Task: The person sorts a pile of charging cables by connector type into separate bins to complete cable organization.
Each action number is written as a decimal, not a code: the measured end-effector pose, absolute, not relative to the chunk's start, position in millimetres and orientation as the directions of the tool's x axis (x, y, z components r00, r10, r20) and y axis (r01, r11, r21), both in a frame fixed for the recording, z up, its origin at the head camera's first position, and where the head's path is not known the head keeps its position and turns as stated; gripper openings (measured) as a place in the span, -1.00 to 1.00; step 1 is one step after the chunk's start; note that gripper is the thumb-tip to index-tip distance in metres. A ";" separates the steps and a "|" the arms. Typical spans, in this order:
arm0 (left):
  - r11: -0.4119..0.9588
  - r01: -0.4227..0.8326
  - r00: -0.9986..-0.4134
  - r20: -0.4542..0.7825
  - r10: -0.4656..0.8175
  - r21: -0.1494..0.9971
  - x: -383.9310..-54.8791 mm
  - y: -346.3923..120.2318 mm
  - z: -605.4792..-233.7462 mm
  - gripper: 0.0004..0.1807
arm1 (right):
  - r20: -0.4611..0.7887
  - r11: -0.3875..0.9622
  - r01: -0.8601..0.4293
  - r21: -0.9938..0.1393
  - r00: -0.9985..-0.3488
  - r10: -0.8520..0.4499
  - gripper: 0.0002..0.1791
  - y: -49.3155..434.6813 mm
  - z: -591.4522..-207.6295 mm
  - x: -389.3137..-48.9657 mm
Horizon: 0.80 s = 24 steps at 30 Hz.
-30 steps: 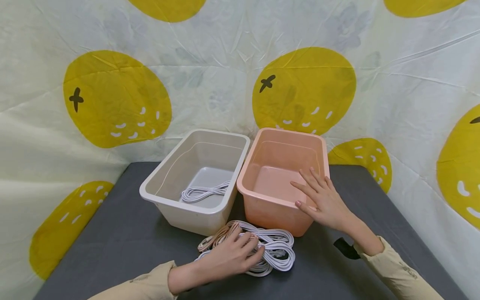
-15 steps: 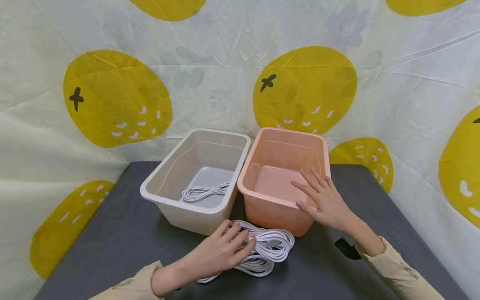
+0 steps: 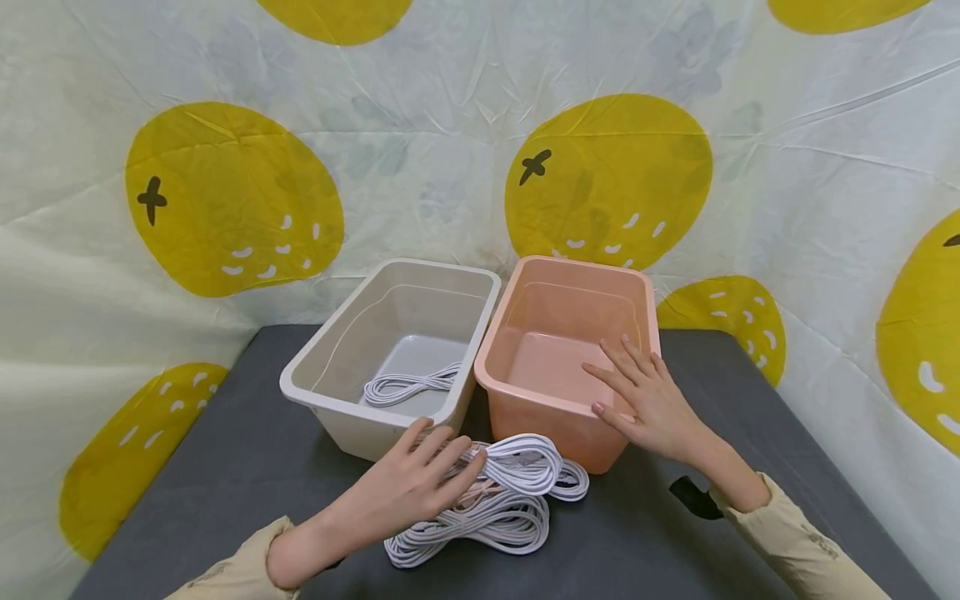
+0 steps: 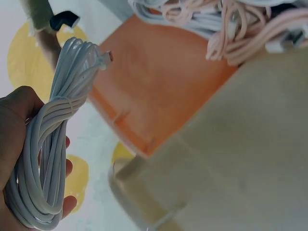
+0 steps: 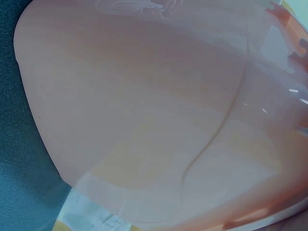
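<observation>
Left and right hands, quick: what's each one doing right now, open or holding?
Left hand: closed, holding a coiled white cable.
Right hand: open, fingers spread, at the near rim of the peach bin.

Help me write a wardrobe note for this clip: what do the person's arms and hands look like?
The left sleeve and right sleeve are both beige, ending in cuffs at the wrists. The right one bears a small dark marking, too small to read. A black piece shows at the right cuff. The left hand and right hand are ungloved.
</observation>
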<state>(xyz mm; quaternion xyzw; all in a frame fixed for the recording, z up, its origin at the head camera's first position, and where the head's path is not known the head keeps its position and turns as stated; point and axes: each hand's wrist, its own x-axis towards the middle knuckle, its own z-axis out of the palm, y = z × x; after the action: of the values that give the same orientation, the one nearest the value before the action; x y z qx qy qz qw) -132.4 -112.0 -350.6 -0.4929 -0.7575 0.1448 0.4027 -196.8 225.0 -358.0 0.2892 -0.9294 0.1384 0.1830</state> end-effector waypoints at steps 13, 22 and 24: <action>0.534 0.589 -0.214 0.519 0.827 -0.607 -138.8 -129.9 -332.1 -0.62 | 0.433 0.789 -0.595 -0.150 -0.758 -0.489 -0.42 224.4 -358.0 -196.9; 0.564 0.586 -0.226 0.552 0.803 -0.582 -153.4 -147.7 -315.5 -0.62 | 0.444 0.782 -0.606 -0.145 -0.746 -0.496 -0.43 225.1 -358.2 -197.5; 0.570 0.604 -0.227 0.565 0.793 -0.557 -158.3 -152.2 -310.8 -0.61 | 0.445 0.780 -0.609 -0.147 -0.745 -0.498 -0.43 225.3 -358.2 -197.7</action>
<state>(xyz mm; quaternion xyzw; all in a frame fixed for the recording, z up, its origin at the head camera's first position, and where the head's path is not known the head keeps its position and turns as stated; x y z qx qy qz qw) -158.3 -152.2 -310.8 -0.4505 -0.7755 0.1101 0.4284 -197.7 225.3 -358.2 0.2996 -0.9231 0.1426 0.1945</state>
